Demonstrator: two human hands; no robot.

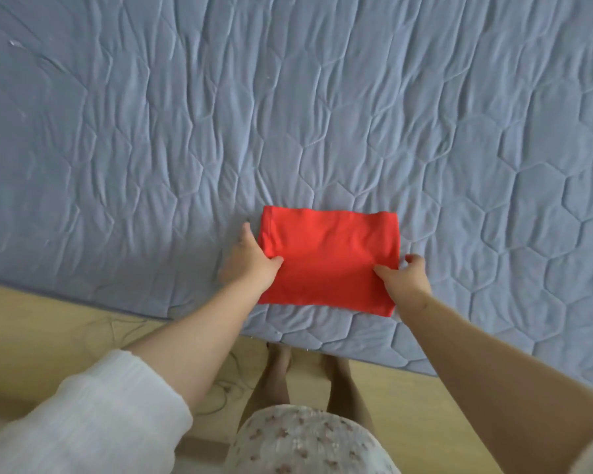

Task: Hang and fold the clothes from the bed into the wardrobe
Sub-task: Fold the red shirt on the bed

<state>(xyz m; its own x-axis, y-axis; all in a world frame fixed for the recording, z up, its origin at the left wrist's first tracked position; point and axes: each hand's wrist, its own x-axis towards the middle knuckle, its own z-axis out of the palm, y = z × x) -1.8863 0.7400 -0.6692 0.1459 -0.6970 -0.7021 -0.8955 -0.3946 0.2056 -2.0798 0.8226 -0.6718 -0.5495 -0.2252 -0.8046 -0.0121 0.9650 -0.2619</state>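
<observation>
Red garment (326, 261), folded into a flat rectangle, lies on the bed (288, 114) close to its near edge, straight ahead of me. Far left, the wooden floor (42, 323) shows below that slanting edge, and a thin cable (134, 331) trails across it. My left hand (250, 261) grips the garment's left side, thumb laid on top, fingers along the edge and partly hidden. My right hand (404, 275) pinches the lower right side, thumb on the cloth, fingers curled round the edge. Wide stretches of wrinkled, quilted blue cover lie to the left, beyond and to the right of the garment, so there is room on three sides. My bare feet (278, 360) stand on the floor just beside the bed's edge.
</observation>
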